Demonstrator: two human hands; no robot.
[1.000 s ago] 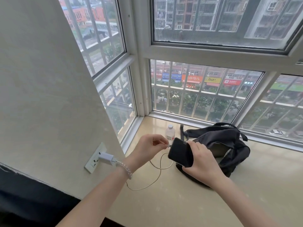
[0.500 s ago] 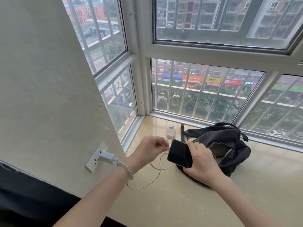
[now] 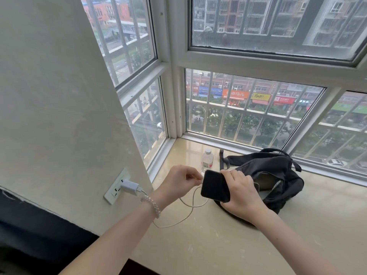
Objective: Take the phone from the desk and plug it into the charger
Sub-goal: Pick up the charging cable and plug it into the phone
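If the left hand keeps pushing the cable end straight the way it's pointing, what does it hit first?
Most likely the phone. The left hand pinches the cable end right at the phone's near edge, which the right hand steadies. Whether the plug is already seated cannot be told.

The cable's plug end is hidden inside the pinch of the left hand (image 3: 181, 180), so whether it is seated in the phone (image 3: 215, 185) cannot be told. Part of the phone is covered by the right hand (image 3: 241, 192). The bottle (image 3: 207, 160) is perhaps cut off low down by the phone. Both forearms are cropped by the bottom edge.
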